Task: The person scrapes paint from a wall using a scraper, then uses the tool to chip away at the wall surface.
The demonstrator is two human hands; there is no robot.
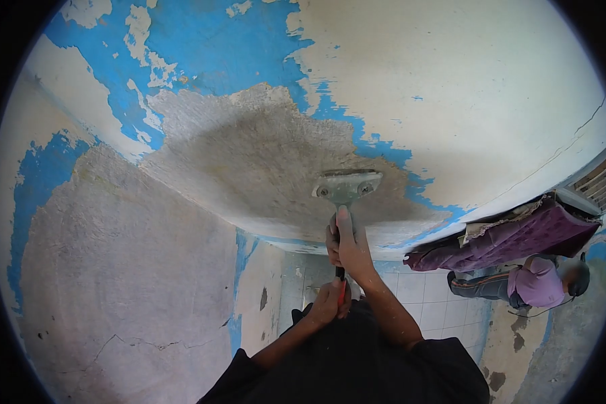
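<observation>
A long-handled paint scraper [343, 192] has its wide blade against the wall, at the lower right of a bare grey plaster patch [249, 148]. My right hand [350, 246] is wrapped round the scraper's neck just below its head, thumb lying along it. Lower down, my left hand [330, 301] is closed on the red and black handle. Ragged blue paint [222, 47] borders the grey patch above, and cream paint [451, 87] covers the wall to the right. Both forearms look dusty.
Another person [539, 279] in a pink shirt stands at the right, near a wall. A purple cloth [525, 232] hangs between us over something I cannot make out. White tiles [438, 303] cover the floor. The left wall [135, 269] is scraped grey, with a crack.
</observation>
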